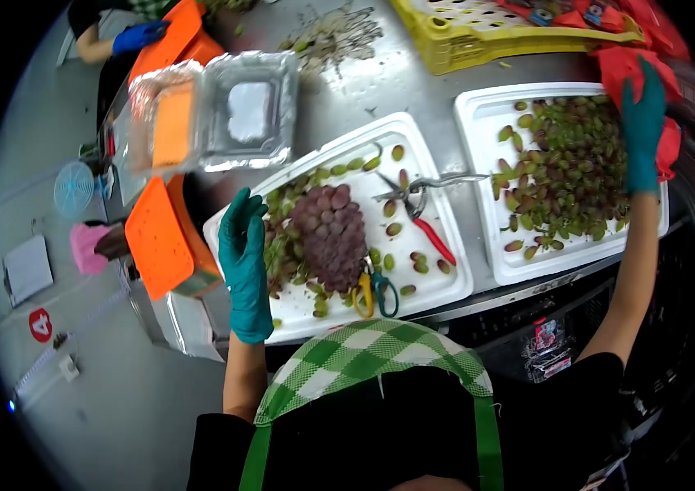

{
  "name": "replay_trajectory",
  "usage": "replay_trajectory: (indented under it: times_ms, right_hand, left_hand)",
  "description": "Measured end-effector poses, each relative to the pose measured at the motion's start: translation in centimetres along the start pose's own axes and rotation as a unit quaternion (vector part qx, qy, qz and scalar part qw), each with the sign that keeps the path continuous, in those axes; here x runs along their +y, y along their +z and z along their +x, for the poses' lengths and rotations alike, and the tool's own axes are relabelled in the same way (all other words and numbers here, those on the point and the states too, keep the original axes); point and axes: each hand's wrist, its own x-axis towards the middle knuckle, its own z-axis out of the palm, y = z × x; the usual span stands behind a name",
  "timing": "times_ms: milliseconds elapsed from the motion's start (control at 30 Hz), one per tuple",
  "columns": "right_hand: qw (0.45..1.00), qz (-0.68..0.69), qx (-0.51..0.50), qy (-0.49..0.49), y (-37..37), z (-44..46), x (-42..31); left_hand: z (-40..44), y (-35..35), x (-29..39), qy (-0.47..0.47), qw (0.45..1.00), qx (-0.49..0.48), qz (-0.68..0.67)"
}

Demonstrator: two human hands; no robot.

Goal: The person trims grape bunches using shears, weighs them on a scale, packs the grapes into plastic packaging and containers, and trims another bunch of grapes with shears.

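My left hand point(245, 266), in a teal glove, is raised over the left edge of the near white tray point(437, 290), fingers curled loosely with nothing visible between them. Beside it in that tray lies a bunch of dark purple grapes point(329, 233) among loose green and reddish grapes. Red-handled cutters point(433, 240) and scissors with yellow and teal handles point(374, 296) lie to its right. My right hand point(643, 127), also gloved, reaches over the right edge of the second white tray point(478, 131), against red packaging point(621, 69). Its fingertips are partly lost against the red, so its grip is unclear.
Clear plastic containers point(286, 106) stand at the back left, near orange bins point(155, 237). A yellow crate point(445, 45) with red packs is at the back. A co-worker's blue-gloved hand point(141, 37) touches an orange bin. Loose grapes point(580, 164) fill the right tray.
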Motion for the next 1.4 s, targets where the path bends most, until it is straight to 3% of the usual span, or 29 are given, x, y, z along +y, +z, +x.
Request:
replay_trajectory:
  times_ms: [67, 133, 167, 200, 267, 333, 433, 567, 700, 733, 800, 833, 933, 967, 1033, 1100, 1167, 1233, 1267, 1300, 1333, 1400]
  right_hand:
    - [0.949, 0.271, -0.107, 0.122, -3.5, -1.9, -13.4]
    - [0.878, 0.304, -0.319, 0.186, -3.4, -7.6, -19.9]
    - [0.770, 0.477, -0.356, 0.231, -3.9, -9.1, -24.2]
    - [0.627, 0.628, -0.376, 0.266, -4.3, -10.2, -28.8]
    - [0.597, 0.590, -0.459, 0.291, -4.5, -12.7, -34.5]
    - [0.658, 0.560, -0.401, 0.305, -2.9, -15.9, -38.3]
    - [0.703, 0.535, -0.326, 0.335, -3.4, -16.1, -40.8]
    - [0.513, 0.656, -0.299, 0.466, -3.0, -15.7, -40.4]
    - [0.220, 0.795, -0.227, 0.517, -4.8, -14.6, -39.5]
    - [0.201, 0.801, -0.221, 0.519, -5.2, -14.4, -39.6]
    - [0.159, 0.813, -0.209, 0.521, -5.7, -14.2, -39.9]
    - [0.177, 0.805, -0.228, 0.518, -6.3, -13.8, -40.0]
    - [0.133, 0.809, -0.251, 0.515, -6.2, -15.0, -40.7]
    - [0.227, 0.787, -0.254, 0.514, -5.9, -14.9, -41.2]
    - [0.204, 0.793, -0.276, 0.504, -6.8, -13.0, -41.5]
    - [0.155, 0.777, -0.316, 0.522, -6.5, -12.1, -41.7]
    - [0.407, 0.740, -0.355, 0.401, -3.6, -13.6, -41.8]
    - [0.624, 0.627, -0.372, 0.281, -5.4, -11.0, -41.5]
    - [0.766, 0.537, -0.314, 0.164, -6.3, -9.5, -41.1]
    - [0.821, 0.470, -0.308, 0.104, -6.5, -8.6, -40.5]
    - [0.867, 0.398, -0.298, 0.043, -6.3, -8.1, -39.7]
    - [0.891, 0.373, -0.253, 0.040, -4.9, -9.1, -37.2]
  left_hand:
    - [-1.3, -1.3, -1.1, -0.055, 0.997, 0.034, -0.030]
    - [-2.3, -1.8, -2.9, -0.114, 0.991, 0.033, -0.056]
    - [-2.8, -1.7, -4.0, -0.147, 0.988, -0.003, -0.041]
    - [-3.2, -1.2, -5.0, -0.177, 0.983, -0.040, -0.026]
    - [-4.7, 0.9, -6.3, -0.126, 0.988, -0.069, -0.061]
    - [-5.1, 2.5, -10.5, -0.067, 0.995, -0.060, -0.051]
    - [-5.2, 4.1, -8.3, -0.068, 0.988, -0.041, -0.133]
    - [-6.2, 3.9, -8.1, 0.028, 0.995, -0.063, -0.077]
    - [-7.0, 2.0, -5.1, 0.033, 0.982, -0.128, -0.131]
    - [-6.7, 1.5, -4.4, 0.000, 0.967, -0.120, -0.223]
    - [-5.8, 1.0, -4.1, 0.073, 0.986, -0.059, -0.141]
    - [-5.3, 1.0, -4.1, 0.062, 0.973, -0.110, -0.193]
    - [-4.9, 0.7, -3.8, -0.010, 0.918, -0.233, -0.321]
    - [-5.6, 0.5, -3.3, -0.060, 0.899, -0.257, -0.351]
    - [-6.2, 0.1, -3.9, -0.187, 0.857, -0.264, -0.402]
    - [-6.2, -0.3, -6.8, -0.203, 0.820, -0.270, -0.462]
    - [-6.2, 0.0, -8.1, -0.183, 0.794, -0.253, -0.521]
    - [-5.7, 0.6, -7.3, -0.167, 0.802, -0.213, -0.533]
    - [-5.4, 0.8, -7.1, -0.157, 0.806, -0.192, -0.538]
    - [-4.9, 1.1, -8.8, -0.158, 0.546, -0.248, -0.785]
    - [-4.7, 1.1, -8.6, -0.168, 0.610, -0.228, -0.740]
    - [-4.4, 0.9, -7.7, -0.186, 0.727, -0.183, -0.636]
